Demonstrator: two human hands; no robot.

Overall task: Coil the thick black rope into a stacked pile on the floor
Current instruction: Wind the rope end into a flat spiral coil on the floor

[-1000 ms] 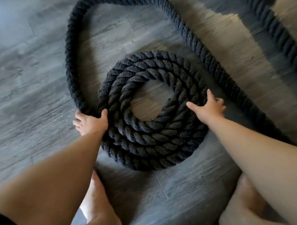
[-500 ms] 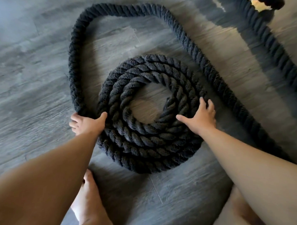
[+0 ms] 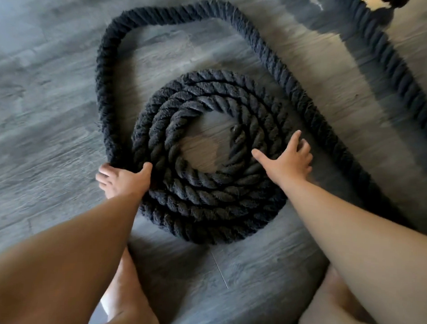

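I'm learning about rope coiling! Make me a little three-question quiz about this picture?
1. True or false: all of the black rope is already in the coil.
2. Which hand lies flat on top of the coil? A) left B) right
3. Fill in: the left hand grips the rope at the coil's outer ____.

Key: 1 false, a long loose loop lies on the floor. 2 B, the right hand. 3 edge.

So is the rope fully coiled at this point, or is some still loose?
Partly coiled. The rope forms a ring of several turns, but a long loose loop trails across the floor and off frame.
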